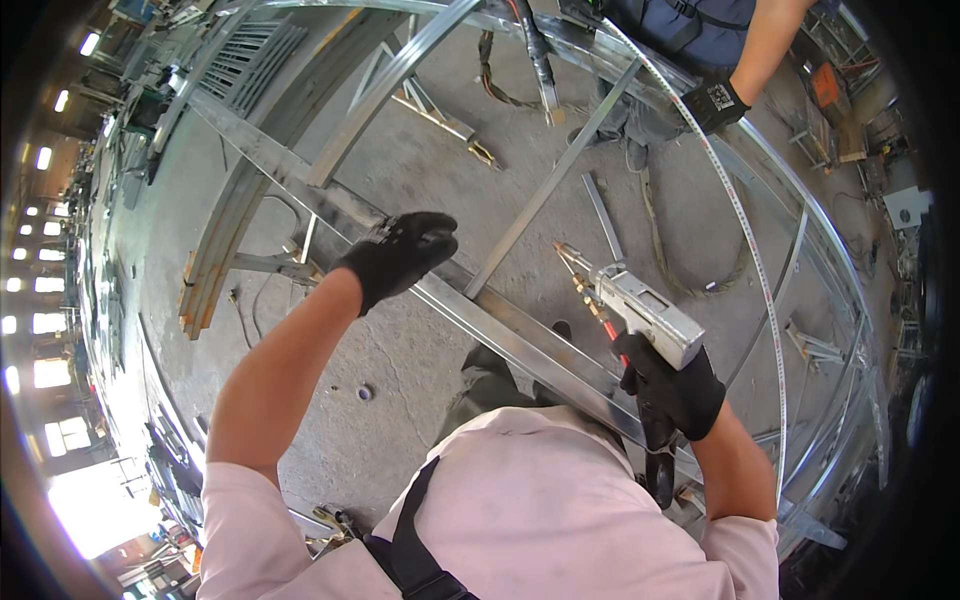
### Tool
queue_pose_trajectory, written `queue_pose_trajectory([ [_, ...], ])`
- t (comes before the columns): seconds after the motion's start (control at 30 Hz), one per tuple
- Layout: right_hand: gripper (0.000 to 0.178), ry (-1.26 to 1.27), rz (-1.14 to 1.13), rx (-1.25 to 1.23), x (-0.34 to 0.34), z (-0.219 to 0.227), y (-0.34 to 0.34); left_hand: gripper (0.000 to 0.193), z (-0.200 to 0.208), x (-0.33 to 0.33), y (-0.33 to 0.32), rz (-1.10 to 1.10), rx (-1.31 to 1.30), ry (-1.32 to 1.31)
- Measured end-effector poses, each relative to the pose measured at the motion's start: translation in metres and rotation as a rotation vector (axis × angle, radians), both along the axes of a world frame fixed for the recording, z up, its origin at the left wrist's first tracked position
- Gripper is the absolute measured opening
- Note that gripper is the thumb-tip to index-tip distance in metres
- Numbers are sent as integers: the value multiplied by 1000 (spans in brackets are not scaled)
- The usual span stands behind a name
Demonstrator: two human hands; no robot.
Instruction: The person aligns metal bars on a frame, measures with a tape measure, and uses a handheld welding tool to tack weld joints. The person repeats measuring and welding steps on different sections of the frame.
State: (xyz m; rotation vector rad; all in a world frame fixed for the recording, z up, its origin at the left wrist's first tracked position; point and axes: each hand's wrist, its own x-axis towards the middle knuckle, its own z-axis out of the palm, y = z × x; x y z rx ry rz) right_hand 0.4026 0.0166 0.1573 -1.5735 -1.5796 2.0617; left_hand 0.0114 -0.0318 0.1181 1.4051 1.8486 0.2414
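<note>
My right hand (676, 384), in a black glove, is closed around the handle of a silver, box-bodied welding gun (650, 314). The gun's copper-coloured nozzle (562, 248) points up and left, beside thin brass fittings and a red tube. Its tip is apart from the metal frame. My left hand (400, 256), also gloved in black, is over the frame's near rail (500, 344), with fingers extended and nothing visible in them. Whether it touches the rail I cannot tell. A thin crossbar (556, 178) runs from that rail to the far side.
At the upper right is a co-worker's gloved hand (714, 104) beside a tape measure's curved blade (752, 230). Rusty beams (232, 215) pass under the frame at left. Cables (660, 245) and a loose metal bar (602, 215) lie on the concrete floor, with a tape roll (365, 393).
</note>
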Motion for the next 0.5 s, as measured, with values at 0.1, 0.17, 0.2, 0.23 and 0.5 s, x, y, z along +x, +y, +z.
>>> queue_pose_trajectory([
  [0.1, 25, -62, -28, 8, -7, -5, -2, 58, -20, 3, 38, -126, -37, 116],
  [0.17, 24, -149, -13, -33, -9, -9, -1, 64, -33, 13, 63, -199, -99, 161],
  [0.2, 24, -135, -6, -50, -10, -12, 0, 67, -39, 20, 75, -224, -141, 174],
  [0.23, 24, -139, -5, -67, -11, -15, 0, 69, -44, 26, 85, -250, -185, 186],
  [0.5, 39, -19, 50, 37, -16, -59, -10, 62, -68, 53, 124, -324, -355, 173],
])
